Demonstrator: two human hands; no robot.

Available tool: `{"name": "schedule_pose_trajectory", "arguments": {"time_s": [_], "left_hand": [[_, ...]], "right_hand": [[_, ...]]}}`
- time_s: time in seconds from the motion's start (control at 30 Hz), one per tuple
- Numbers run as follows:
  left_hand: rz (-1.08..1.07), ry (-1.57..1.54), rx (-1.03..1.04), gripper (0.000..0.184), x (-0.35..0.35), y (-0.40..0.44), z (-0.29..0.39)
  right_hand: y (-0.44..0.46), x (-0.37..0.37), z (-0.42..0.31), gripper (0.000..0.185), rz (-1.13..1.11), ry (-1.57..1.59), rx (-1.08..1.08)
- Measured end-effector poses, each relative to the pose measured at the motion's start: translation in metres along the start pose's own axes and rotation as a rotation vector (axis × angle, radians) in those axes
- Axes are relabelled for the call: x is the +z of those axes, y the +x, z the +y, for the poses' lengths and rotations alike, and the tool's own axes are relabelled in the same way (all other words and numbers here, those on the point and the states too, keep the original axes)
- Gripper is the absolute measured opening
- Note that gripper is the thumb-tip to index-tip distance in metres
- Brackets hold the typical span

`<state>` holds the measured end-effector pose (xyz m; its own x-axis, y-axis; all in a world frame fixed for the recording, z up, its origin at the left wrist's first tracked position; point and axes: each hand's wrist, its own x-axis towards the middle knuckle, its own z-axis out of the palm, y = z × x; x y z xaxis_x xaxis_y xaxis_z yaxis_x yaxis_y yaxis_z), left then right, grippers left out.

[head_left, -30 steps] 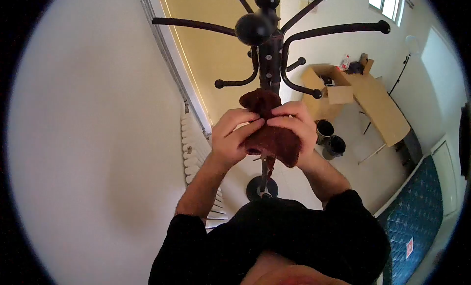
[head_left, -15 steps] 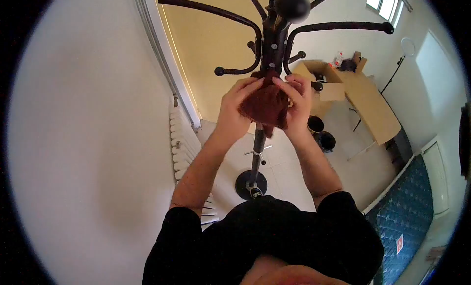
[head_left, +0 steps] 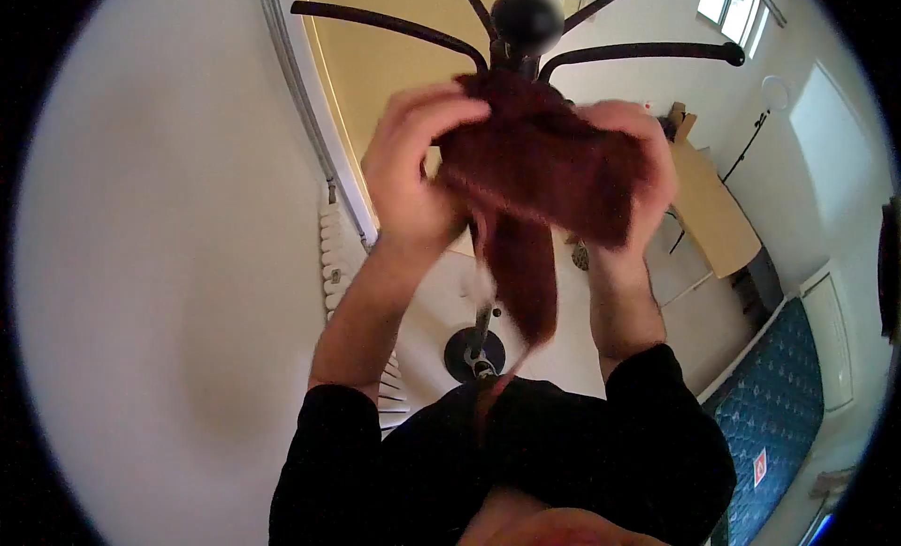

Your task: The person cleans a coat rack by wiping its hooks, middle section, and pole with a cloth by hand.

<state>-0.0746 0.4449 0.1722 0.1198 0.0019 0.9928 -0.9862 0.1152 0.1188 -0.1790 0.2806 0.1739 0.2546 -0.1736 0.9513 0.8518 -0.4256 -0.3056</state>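
A dark red, soft cloth piece [head_left: 554,170] is held up between my two hands, in front of the upper post of a black coat rack [head_left: 648,53]. A long flap hangs from it, with a thin cord-like end trailing lower. My left hand [head_left: 413,166] grips the cloth's left edge, thumb and fingers closed around it. On the opposite side, my right hand [head_left: 648,161] holds the right edge; its fingertips are partly behind the fabric. Motion blurs the cloth, so its exact kind is unclear. Most of the rack's post is hidden behind it.
The rack's round base [head_left: 460,353] stands on the floor. A white radiator [head_left: 333,255] runs along the left wall. To the right are a wooden table [head_left: 718,208], a ring-light stand [head_left: 748,147] and a blue mattress [head_left: 774,415] leaning upright.
Both hands have come up closer to me and moved farther apart. The dark red cloth, bunched against the post before, is now spread wider, with its flap hanging down.
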Motion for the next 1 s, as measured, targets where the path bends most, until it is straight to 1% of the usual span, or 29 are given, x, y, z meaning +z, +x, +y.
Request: {"name": "schedule_pose_trajectory", "arguments": {"time_s": [0.07,0.1,0.2,0.23,0.3,0.33,0.37,0.43,0.47,0.5,0.57,0.6,0.63,0.7,0.73,0.8,0.83,0.93,1.0], "left_hand": [[0.134,0.117,0.072,0.038,0.015,0.005,-0.030],[0.205,0.070,0.030,0.034,0.026,0.006,-0.041],[0.289,0.080,-0.083,0.030,0.046,0.012,-0.055],[0.303,0.187,-0.074,0.025,0.051,0.017,-0.062],[0.271,-0.153,-0.340,0.025,0.061,0.016,-0.072],[0.216,-0.154,-0.412,0.028,0.064,0.012,-0.074],[0.159,-0.151,-0.483,0.031,0.065,0.010,-0.073],[0.179,-0.371,-0.431,0.037,0.072,0.002,-0.063],[0.133,-0.350,-0.383,0.042,0.070,-0.002,-0.063],[0.090,-0.330,-0.333,0.046,0.069,-0.005,-0.062],[0.029,-0.297,-0.272,0.054,0.068,-0.009,-0.053],[0.004,-0.284,-0.265,0.056,0.068,-0.007,-0.045],[-0.053,-0.208,-0.251,0.057,0.063,-0.002,-0.046],[-0.061,-0.057,-0.205,0.055,0.061,0.000,-0.053],[-0.063,0.021,-0.184,0.053,0.060,0.000,-0.055],[-0.040,-0.020,-0.186,0.051,0.061,0.001,-0.057],[-0.026,-0.039,-0.186,0.050,0.060,0.002,-0.058],[-0.033,-0.112,-0.242,0.048,0.057,0.003,-0.057],[-0.009,-0.133,-0.200,0.048,0.055,0.004,-0.057]], "right_hand": [[0.007,0.001,0.018,0.024,0.111,-0.704,-0.197],[0.010,0.005,0.025,0.028,0.222,-0.953,-0.250],[0.018,0.008,0.030,0.026,0.192,-0.749,0.021],[0.021,0.014,0.026,0.031,0.189,-0.713,0.207],[0.024,0.026,0.024,0.038,0.082,-0.414,0.353],[0.025,0.029,0.024,0.041,0.029,-0.263,0.423],[0.021,0.028,0.024,0.056,-0.129,-0.354,0.361],[0.007,0.027,0.025,0.060,-0.022,-0.084,0.339],[0.002,0.028,0.026,0.063,0.024,0.052,0.321],[-0.003,0.025,0.025,0.075,-0.105,0.074,0.300],[-0.006,0.031,0.034,0.079,-0.163,-0.062,0.249],[-0.006,0.032,0.042,0.079,-0.152,-0.200,0.142],[-0.007,0.033,0.045,0.077,-0.131,-0.247,0.170],[-0.004,0.034,0.049,0.075,-0.097,-0.340,0.210],[0.000,0.035,0.048,0.072,-0.079,-0.393,0.165],[0.012,0.035,0.045,0.068,-0.040,-0.495,0.068],[0.019,0.034,0.048,0.062,0.016,-0.528,-0.028],[0.028,0.029,0.049,0.057,-0.039,-0.217,0.250],[0.030,0.033,0.038,0.056,-0.017,-0.316,0.127]]}}
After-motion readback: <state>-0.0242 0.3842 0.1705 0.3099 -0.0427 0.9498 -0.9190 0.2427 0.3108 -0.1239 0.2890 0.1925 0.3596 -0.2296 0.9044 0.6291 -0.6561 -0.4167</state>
